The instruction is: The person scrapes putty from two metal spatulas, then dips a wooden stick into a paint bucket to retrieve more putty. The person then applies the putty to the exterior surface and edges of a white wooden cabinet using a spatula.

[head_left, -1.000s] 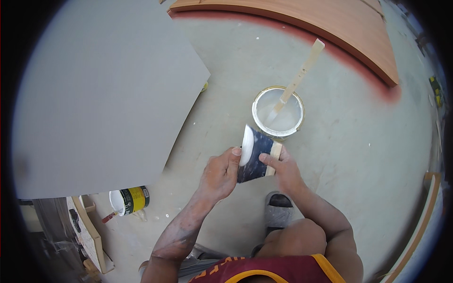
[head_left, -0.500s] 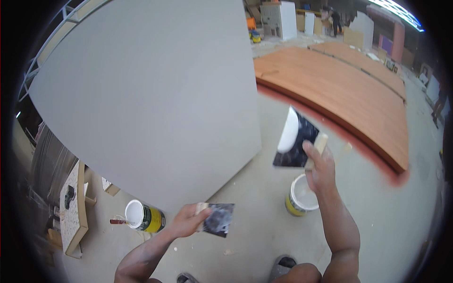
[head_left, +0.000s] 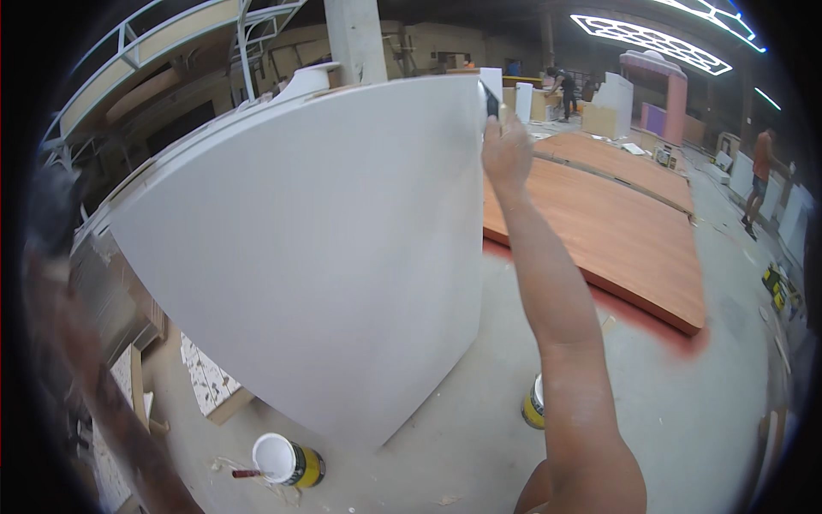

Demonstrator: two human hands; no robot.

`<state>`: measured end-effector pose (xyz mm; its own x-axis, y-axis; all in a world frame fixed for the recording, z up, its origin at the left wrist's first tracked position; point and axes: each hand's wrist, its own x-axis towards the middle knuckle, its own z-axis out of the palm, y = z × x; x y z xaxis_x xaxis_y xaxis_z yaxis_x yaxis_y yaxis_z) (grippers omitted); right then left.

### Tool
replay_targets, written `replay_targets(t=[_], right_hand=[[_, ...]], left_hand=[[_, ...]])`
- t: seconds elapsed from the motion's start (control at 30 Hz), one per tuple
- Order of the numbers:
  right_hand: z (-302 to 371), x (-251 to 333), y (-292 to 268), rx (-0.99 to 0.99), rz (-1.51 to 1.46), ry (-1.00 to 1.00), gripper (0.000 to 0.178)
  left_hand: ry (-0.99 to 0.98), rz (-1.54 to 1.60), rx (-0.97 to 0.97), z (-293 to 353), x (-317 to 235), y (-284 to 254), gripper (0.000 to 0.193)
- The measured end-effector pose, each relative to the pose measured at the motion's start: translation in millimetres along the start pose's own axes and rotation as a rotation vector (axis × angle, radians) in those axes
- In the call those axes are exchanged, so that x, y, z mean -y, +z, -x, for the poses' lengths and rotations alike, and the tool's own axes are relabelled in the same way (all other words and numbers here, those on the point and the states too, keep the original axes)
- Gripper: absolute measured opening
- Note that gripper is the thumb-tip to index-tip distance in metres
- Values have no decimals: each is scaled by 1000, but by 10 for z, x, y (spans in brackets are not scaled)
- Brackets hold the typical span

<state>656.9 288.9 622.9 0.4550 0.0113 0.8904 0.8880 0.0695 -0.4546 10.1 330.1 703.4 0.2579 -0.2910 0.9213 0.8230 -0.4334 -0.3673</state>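
The right scraper (head_left: 491, 103) is at the upper right corner of the panel (head_left: 325, 240); contact cannot be determined. The right hand (head_left: 508, 158) grips it. The left hand (head_left: 48, 295), blurred, grips the left scraper (head_left: 53, 210). Two buckets (head_left: 308, 468) stand on the floor (head_left: 428, 458).

Ceiling lights (head_left: 652, 44) glare white at upper right; upper left looks dim, left hand (head_left: 51, 289) blurred, rim black.
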Motion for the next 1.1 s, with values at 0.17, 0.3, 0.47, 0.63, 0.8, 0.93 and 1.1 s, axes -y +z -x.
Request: replay_targets(t=[0.17,0.3,0.47,0.63,0.8,0.93,1.1], right_hand=[[128,137,511,81,159,-46,57],[319,574,435,179,85,83,65],[529,927,307,373,129,109,72],[738,1289,71,464,134,113,74],[1211,1568,-184,580,151,61,72],[1016,992,-707,686,154,488,41],[645,291,-771,293,-606,658,23]], left_hand=[[-981,1112,17,-698,-390,1403,51],[-968,1354,187,-820,-456,1707,31],[-1011,1335,287,-819,-497,1746,29],[-898,1470,371,-862,-614,1719,33],[-915,1510,398,-778,-635,1749,34],[-837,1407,478,-826,-571,1771,32],[-905,1309,433,-744,-618,1853,31]])
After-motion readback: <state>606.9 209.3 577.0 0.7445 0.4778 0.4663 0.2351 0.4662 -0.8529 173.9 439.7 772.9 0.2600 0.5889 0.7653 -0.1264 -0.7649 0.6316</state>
